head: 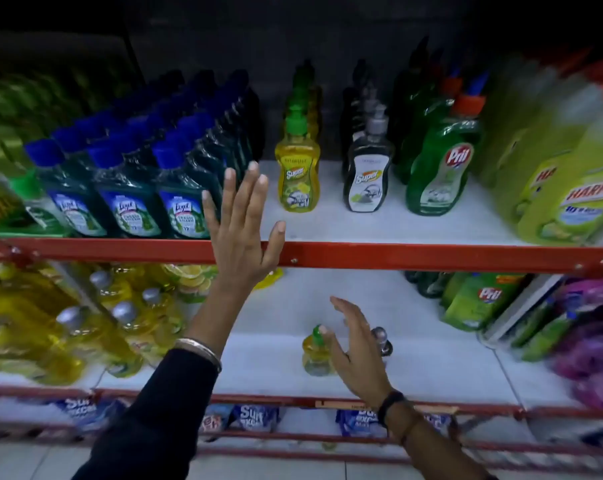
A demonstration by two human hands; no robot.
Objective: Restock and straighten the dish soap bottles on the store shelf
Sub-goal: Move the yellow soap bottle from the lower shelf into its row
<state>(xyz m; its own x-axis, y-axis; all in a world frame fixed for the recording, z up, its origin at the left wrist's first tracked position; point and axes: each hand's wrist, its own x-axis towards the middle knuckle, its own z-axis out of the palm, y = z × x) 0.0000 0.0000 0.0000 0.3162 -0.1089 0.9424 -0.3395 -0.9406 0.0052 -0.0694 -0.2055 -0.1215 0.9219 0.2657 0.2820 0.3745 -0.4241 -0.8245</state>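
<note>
On the upper shelf [397,252] a yellow Super dish soap bottle [297,174] heads a short row, with a grey Super bottle [366,178] and a green Pril bottle [440,168] to its right. My left hand [241,223] is raised flat and open in front of the shelf's red edge, just left of the yellow bottle and touching nothing. On the lower shelf stand a small yellow bottle [314,351] and a grey-capped bottle [380,339]. My right hand [357,344] hovers open between them, partly hiding both.
Blue-capped Lizol bottles [127,188] fill the upper shelf's left side. Large Harpic bottles [570,188] crowd the right. Below, yellow bottles [68,323] lie at the left, Pril pouches [480,299] and purple packs [591,341] at the right. Surf packs [255,417] sit on the bottom shelf.
</note>
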